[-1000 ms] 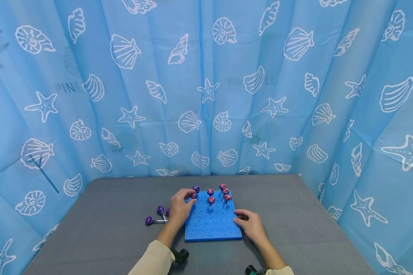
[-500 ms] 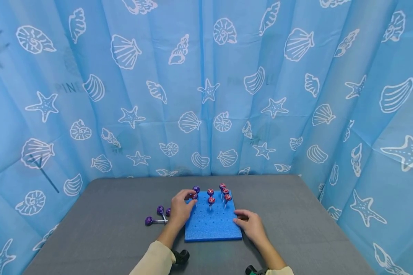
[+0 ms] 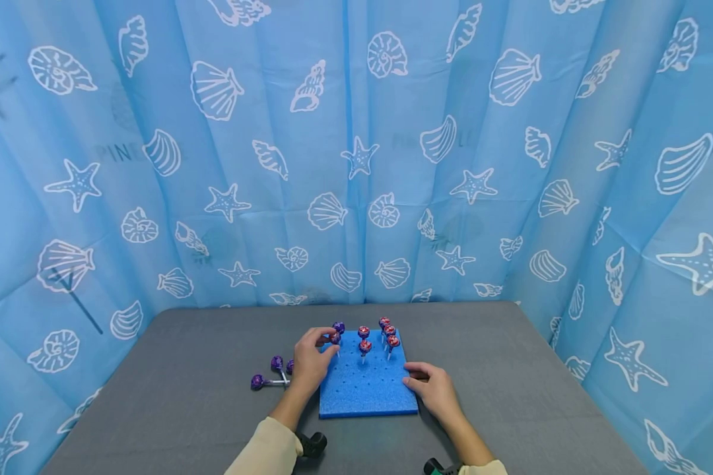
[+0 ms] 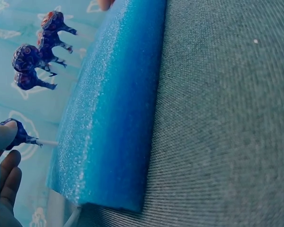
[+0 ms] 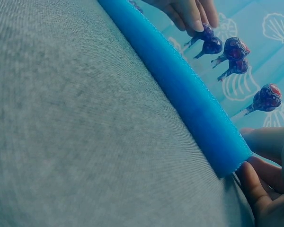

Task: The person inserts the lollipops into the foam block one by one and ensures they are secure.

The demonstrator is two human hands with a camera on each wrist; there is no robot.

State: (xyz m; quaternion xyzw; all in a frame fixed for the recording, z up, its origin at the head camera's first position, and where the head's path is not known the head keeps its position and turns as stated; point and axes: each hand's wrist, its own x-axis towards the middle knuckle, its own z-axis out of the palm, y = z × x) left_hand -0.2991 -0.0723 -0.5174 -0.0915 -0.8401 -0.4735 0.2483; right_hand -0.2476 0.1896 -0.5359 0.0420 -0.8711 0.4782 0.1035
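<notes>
My left hand [image 3: 310,359] pinches the wrapped head of a purple lollipop [image 3: 335,338] at the far left of a blue foam board [image 3: 368,399] with rows of holes. In the left wrist view, the white stick [image 4: 48,142] of this lollipop meets the board's face. Another purple lollipop [image 3: 339,326] stands just behind it. Red-and-purple lollipops stand in the board's middle [image 3: 365,346] and right [image 3: 393,342] columns. My right hand [image 3: 436,389] grips the board's right edge, with fingers [image 5: 265,142] on both sides of it.
Several purple lollipops [image 3: 257,381] lie on the grey table [image 3: 202,409] left of the board, partly hidden by my left forearm. A blue curtain [image 3: 356,251] with white shell prints hangs behind the table and along both sides.
My left fingers shift very slightly at the lollipop's head. The board, the right hand and the other lollipops stay where they were.
</notes>
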